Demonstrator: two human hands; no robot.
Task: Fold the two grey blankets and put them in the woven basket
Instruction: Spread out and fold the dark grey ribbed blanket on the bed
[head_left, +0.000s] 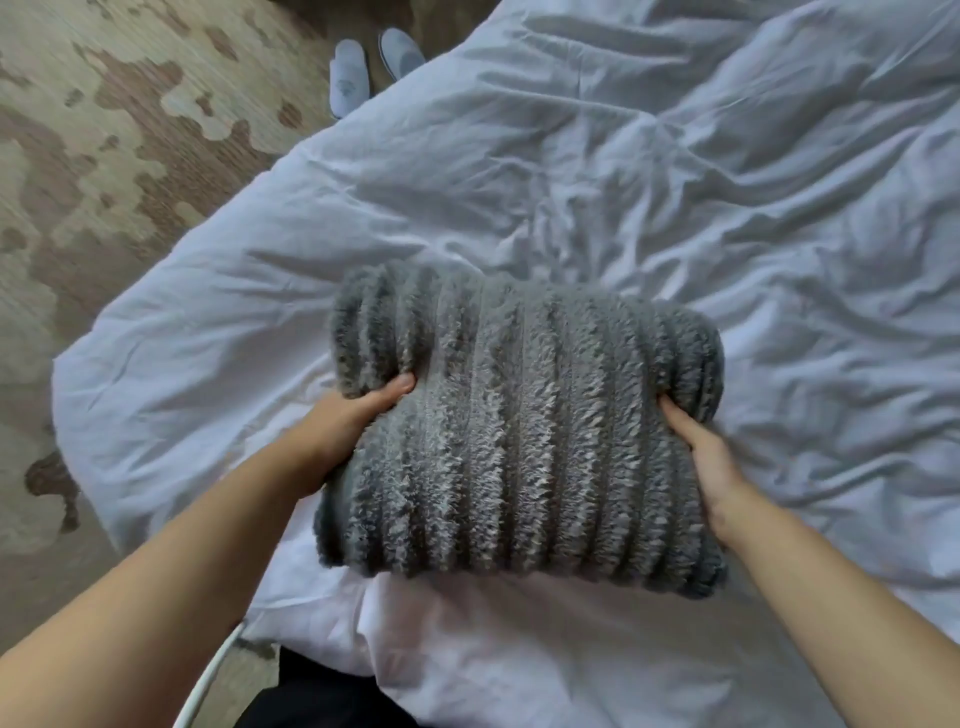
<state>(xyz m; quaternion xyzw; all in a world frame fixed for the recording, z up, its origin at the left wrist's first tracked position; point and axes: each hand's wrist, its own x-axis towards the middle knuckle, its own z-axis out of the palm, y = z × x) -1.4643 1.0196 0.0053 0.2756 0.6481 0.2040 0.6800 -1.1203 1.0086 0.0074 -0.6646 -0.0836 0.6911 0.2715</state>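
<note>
A folded grey blanket (524, 431), plush and ribbed, lies on a rumpled white duvet (675, 182) just below the view's centre. The left hand (343, 426) grips its 9 o'clock edge and the right hand (711, 457) its 3 o'clock edge, each thumb pressed into the top pile. The other fingers are tucked out of sight, so their spread cannot be told. White slippers (349, 78) sit at 11 o'clock on patterned carpet (104, 156).
</note>
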